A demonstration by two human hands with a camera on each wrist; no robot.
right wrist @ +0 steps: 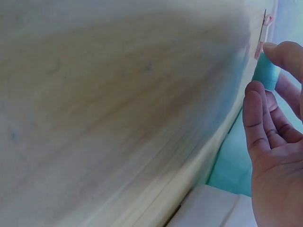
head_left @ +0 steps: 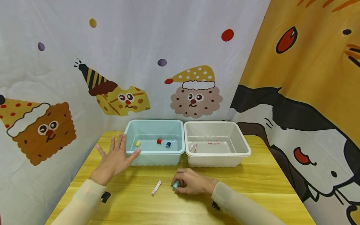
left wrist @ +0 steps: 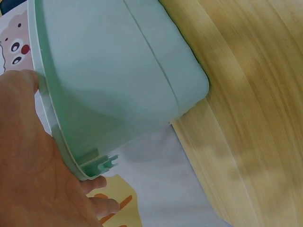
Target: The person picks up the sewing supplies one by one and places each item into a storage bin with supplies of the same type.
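Observation:
My right hand [head_left: 192, 181] pinches a light-blue spool of thread [head_left: 175, 185] between thumb and fingers, low over the table. The right wrist view shows this spool [right wrist: 266, 73] as teal, at the fingertips. To its left on the table lies a slim pink-and-white patterned nail clipper [head_left: 156, 187]. My left hand [head_left: 113, 159] is spread at the left end of the pale blue bin [head_left: 154, 158], its thumb along the rim [left wrist: 49, 113]. Inside that bin are a yellow spool [head_left: 137, 143], a red spool [head_left: 159, 141] and a blue spool [head_left: 168, 144].
A white bin [head_left: 215, 160] stands against the blue bin's right side. It holds slim pieces, among them a pink patterned one [head_left: 213, 142]. The wooden table [head_left: 135, 206] ends at a printed curtain [head_left: 157, 37] behind the bins.

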